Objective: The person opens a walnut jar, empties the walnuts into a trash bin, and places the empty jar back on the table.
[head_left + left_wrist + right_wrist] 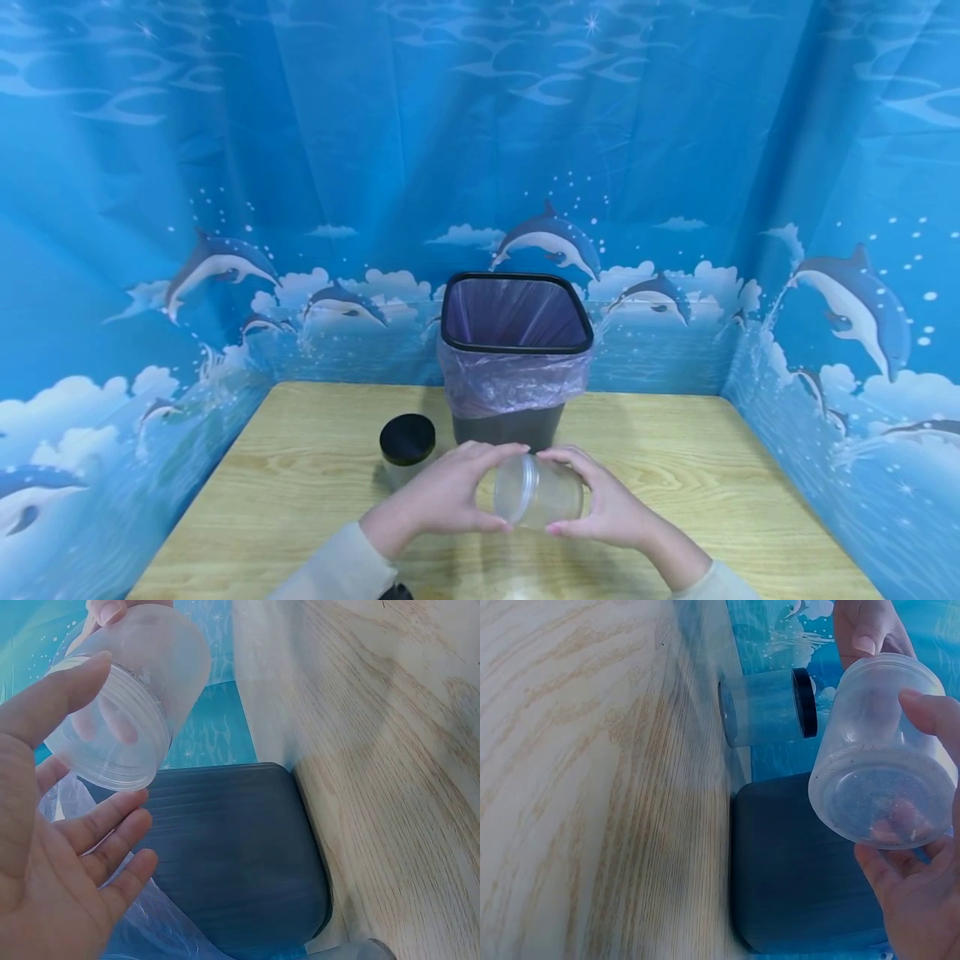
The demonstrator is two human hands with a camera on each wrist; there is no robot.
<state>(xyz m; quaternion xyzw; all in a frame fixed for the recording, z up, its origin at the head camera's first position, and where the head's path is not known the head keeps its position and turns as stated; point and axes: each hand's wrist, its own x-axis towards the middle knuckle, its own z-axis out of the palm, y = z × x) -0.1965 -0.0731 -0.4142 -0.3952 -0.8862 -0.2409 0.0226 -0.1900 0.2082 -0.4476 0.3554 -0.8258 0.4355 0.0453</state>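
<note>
A clear plastic jar [553,493] lies sideways in the air above the table, between my two hands. Its threaded, uncovered mouth faces my left hand [448,493]. That hand holds the jar at the rim, thumb on one side and fingertips on the other. My right hand [617,510] grips the jar near its base, fingers and thumb on opposite sides. The right wrist view shows the base of the jar [885,799] with small specks on it. A second clear jar with a black lid [407,439] stands upright beyond my left forearm, partly hidden.
A dark waste bin [510,429] with a black rim stands behind the hands, lined with a purple plastic bag [517,383]. The wooden table [300,475] runs up to a blue dolphin-print curtain [360,208] at the back and sides.
</note>
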